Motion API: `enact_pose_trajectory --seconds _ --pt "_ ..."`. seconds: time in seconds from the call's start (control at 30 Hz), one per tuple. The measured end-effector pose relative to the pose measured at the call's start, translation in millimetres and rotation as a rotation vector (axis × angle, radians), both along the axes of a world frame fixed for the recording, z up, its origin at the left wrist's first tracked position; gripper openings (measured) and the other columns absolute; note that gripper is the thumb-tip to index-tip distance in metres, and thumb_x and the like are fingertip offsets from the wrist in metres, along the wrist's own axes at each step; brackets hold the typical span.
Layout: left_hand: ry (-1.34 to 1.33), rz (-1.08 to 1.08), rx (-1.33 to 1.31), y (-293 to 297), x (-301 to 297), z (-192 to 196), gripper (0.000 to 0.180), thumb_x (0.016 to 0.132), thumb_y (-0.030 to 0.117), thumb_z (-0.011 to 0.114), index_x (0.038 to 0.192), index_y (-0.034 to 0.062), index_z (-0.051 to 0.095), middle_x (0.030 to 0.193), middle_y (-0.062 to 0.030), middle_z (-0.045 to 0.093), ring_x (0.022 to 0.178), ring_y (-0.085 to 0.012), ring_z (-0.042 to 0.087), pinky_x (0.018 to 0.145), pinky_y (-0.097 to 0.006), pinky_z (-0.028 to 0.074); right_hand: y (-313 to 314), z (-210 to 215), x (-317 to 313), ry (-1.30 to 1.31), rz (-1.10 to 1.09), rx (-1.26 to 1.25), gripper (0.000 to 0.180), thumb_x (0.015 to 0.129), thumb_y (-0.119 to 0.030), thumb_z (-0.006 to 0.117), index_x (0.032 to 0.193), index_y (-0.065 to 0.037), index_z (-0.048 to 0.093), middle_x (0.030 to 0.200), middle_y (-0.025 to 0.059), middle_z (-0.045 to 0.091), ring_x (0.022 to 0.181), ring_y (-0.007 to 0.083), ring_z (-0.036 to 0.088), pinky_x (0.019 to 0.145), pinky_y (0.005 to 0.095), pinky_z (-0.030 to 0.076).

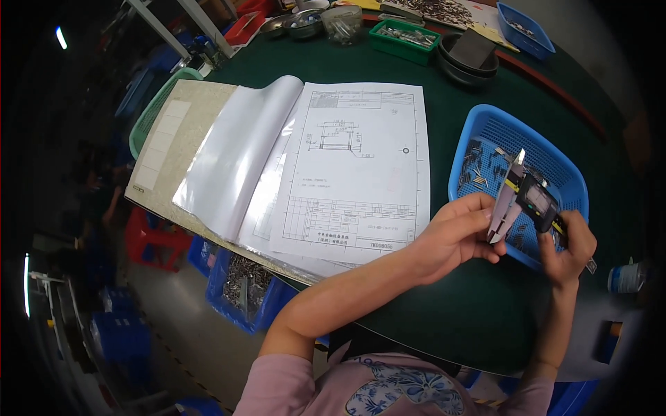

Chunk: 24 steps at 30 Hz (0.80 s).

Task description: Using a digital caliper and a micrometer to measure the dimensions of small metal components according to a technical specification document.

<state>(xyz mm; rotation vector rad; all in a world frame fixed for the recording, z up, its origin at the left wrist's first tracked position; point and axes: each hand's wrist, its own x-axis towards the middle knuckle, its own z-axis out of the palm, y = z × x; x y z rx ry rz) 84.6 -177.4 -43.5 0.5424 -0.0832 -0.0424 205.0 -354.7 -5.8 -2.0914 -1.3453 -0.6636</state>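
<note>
A digital caliper (538,200) with a dark display housing is tilted in front of me, its pointed jaws toward the left. My right hand (573,248) is closed round its body, the thumb below the display. At the jaws, my left hand (458,232) has its thumb and fingers drawn together. Whatever it pinches there is hidden or too small to make out. Both hands are over the near part of a blue perforated basket (473,119), which contains many small dark and metallic pieces (479,166).
A technical drawing (350,170) lies in an opened folder (161,156) on the green tabletop (444,312). Farther back stand a green tray (399,48) of metal parts, dark bowls (468,66) and another blue basket (527,31). A bottle (626,279) is at the right.
</note>
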Motion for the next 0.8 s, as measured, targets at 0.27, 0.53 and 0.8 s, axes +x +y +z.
enact_pose_trajectory --seconds 0.27,0.53,0.8 --pt "-0.025 -0.013 0.028 -1 1 9 0.022 0.088 0.019 0.039 0.102 0.0021 0.042 0.091 -0.0134 0.052 0.083 -0.0196 0.056 0.068 -0.029 0.047 -3 9 -1 -0.028 -0.029 0.018 0.032 0.064 -0.031 0.064 0.066 -0.001 0.052 0.054 0.0061 0.045 0.043 0.0147 0.042 0.04 0.0246 0.031" --pt "-0.027 0.162 0.034 9 -2 11 0.032 0.083 0.022 0.041 0.108 0.0005 0.04 0.105 -0.0142 0.048 0.101 -0.0223 0.048 0.085 -0.037 0.041 -5 12 4 0.013 -0.095 0.048 0.029 0.058 -0.027 0.069 0.062 -0.002 0.054 0.054 0.0079 0.051 0.043 0.0187 0.049 0.039 0.0265 0.036" --pt "0.125 0.369 0.38 61 27 46 0.037 0.083 0.021 0.041 0.112 -0.0013 0.044 0.11 -0.0143 0.05 0.108 -0.0257 0.045 0.091 -0.037 0.036 -6 4 13 0.109 -0.182 0.012 0.03 0.059 -0.032 0.069 0.062 -0.005 0.056 0.057 0.0071 0.055 0.044 0.019 0.052 0.04 0.0271 0.038"
